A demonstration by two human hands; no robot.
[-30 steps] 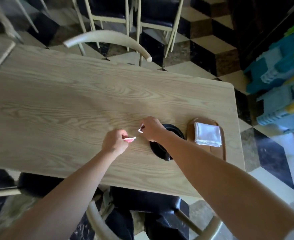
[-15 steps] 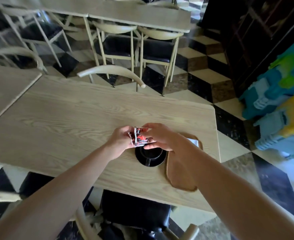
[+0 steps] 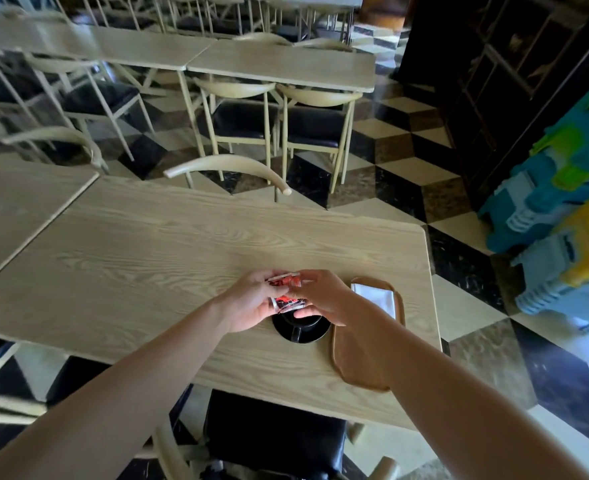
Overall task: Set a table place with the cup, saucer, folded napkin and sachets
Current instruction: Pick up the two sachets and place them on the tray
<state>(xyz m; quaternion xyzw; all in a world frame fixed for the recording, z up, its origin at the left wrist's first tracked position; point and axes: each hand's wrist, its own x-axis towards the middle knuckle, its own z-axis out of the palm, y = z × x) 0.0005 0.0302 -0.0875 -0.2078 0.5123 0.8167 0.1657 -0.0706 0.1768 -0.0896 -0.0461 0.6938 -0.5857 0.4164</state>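
The small red-and-white paper sachets are being held in the air between both hands, just above the black cup sitting on its round black saucer near the front edge of the pale wood-grain surface. The left hand is cupping them from below, its grip pinching the lower packet, while the right hand is pressing its fingertips onto the upper one, its grip likewise closed on paper. How many packets there are is hard to tell. Just beside the saucer, the oval brown wooden tray is lying partly under the right forearm, and the white folded napkin is resting at its far end. The step looks like squaring the sachets up before laying them down, and doing it well probably means keeping the edges aligned, lowering them flat rather than dropping them, and steering the right forearm clear of the cup so it is not knocked.
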